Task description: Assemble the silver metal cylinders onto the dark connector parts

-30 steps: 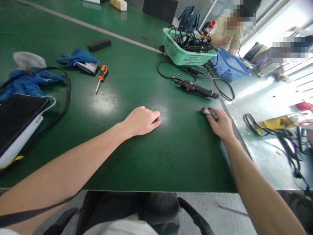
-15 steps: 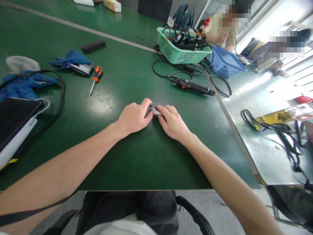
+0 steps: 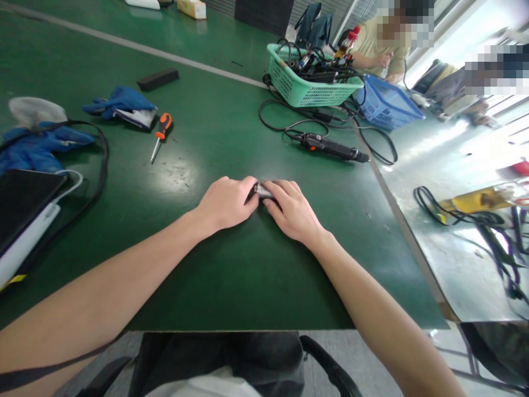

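Bright daylight pours in from the upper right of the frame, where the windows (image 3: pixel 475 22) burn out to white. It lays glare on the grey table (image 3: pixel 430 149) at right and a pale sheen on the green mat (image 3: pixel 177 173) left of centre. Soft shadows sit under the left hand (image 3: pixel 225 203) and right hand (image 3: pixel 291 212), and the small metal part (image 3: pixel 263 191) between them glints. Lines bow at the edges, and 2 pixelated patches sit upper right.

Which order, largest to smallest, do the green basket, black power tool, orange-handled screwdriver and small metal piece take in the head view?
1. green basket
2. black power tool
3. orange-handled screwdriver
4. small metal piece, though the left hand and right hand hide most of it
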Demonstrator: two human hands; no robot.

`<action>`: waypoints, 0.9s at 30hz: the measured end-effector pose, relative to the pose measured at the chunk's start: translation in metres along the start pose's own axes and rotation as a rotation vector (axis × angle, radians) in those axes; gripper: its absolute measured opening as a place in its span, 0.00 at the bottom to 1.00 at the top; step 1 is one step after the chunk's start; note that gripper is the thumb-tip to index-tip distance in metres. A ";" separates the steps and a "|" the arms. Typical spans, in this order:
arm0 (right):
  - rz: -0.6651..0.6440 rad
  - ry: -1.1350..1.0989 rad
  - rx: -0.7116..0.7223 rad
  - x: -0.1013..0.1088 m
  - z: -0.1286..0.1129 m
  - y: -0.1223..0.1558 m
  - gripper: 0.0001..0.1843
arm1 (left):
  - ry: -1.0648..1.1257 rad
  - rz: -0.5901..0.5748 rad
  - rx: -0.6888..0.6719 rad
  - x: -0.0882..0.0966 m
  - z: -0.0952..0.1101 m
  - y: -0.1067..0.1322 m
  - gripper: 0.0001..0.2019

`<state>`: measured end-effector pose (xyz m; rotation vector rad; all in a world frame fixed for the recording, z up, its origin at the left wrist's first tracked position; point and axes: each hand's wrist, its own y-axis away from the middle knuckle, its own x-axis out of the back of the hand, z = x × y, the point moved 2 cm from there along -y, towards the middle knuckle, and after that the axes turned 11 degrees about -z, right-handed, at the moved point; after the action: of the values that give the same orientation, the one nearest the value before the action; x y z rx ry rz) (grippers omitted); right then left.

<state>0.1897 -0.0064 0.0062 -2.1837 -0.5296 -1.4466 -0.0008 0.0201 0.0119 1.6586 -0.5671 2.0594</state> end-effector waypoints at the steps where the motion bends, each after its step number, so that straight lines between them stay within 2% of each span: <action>1: 0.002 -0.004 -0.004 0.000 0.000 0.001 0.23 | 0.003 -0.002 0.002 0.000 0.000 -0.001 0.19; 7: 0.050 -0.018 -0.082 0.005 0.002 0.017 0.29 | 0.022 -0.010 0.025 0.000 0.002 -0.002 0.19; 11: 0.048 0.005 -0.147 0.010 0.002 0.025 0.18 | 0.020 -0.033 0.042 0.001 0.003 -0.002 0.19; 16: -0.017 0.022 -0.082 0.016 -0.003 0.027 0.05 | 0.012 -0.040 0.054 0.001 0.004 -0.002 0.19; 21: -0.055 -0.030 0.017 0.017 -0.009 0.027 0.03 | 0.011 -0.047 0.063 -0.001 0.004 -0.004 0.21; 27: -0.035 -0.040 0.043 0.015 -0.012 0.027 0.03 | 0.036 -0.019 0.044 -0.001 0.002 -0.002 0.23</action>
<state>0.2009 -0.0340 0.0193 -2.1836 -0.6104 -1.3991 0.0024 0.0209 0.0111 1.6411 -0.4957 2.0976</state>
